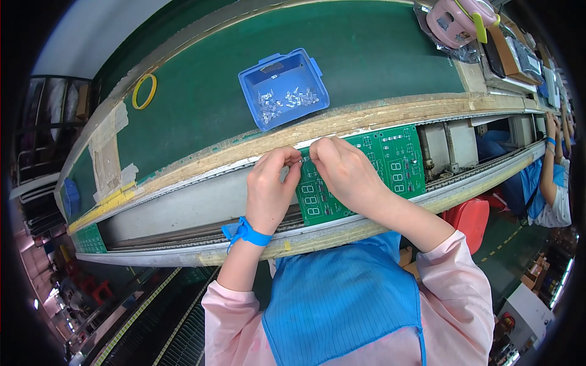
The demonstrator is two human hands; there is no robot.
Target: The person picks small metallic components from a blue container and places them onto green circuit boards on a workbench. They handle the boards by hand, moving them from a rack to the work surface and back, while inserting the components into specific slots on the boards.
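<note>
— What are the hands doing?

— The left hand [271,189] and the right hand [342,171] meet at the far edge of a green circuit board [390,165]. Both are curled, fingertips pinched close together and almost touching each other. Whatever sits between the fingertips is too small to make out, so I cannot tell whether either hand actually has hold of a part.

— And the board, relative to the hands?

— Directly under them. The right hand covers its middle left portion, and the left hand rests at its left edge. Most of the bare board stretches away to the right of the right hand. It lies in a long conveyor track [183,207] that runs off to both sides.

— Anything on the wrists?

— A blue strap [247,233] is tied round the left wrist. Pink sleeves [452,268] cover both forearms, above a blue apron [342,305].

— Beyond the hands?

— Just past the fingertips runs a worn wooden rail, and behind it a green tabletop [366,55]. On it, just beyond the left hand, sits a blue plastic bin [284,88] with small clear components lying in it. Farther to the left lies a yellow rubber band [144,91]. Far to the right, another person's arm [549,177] reaches over the same line.
</note>
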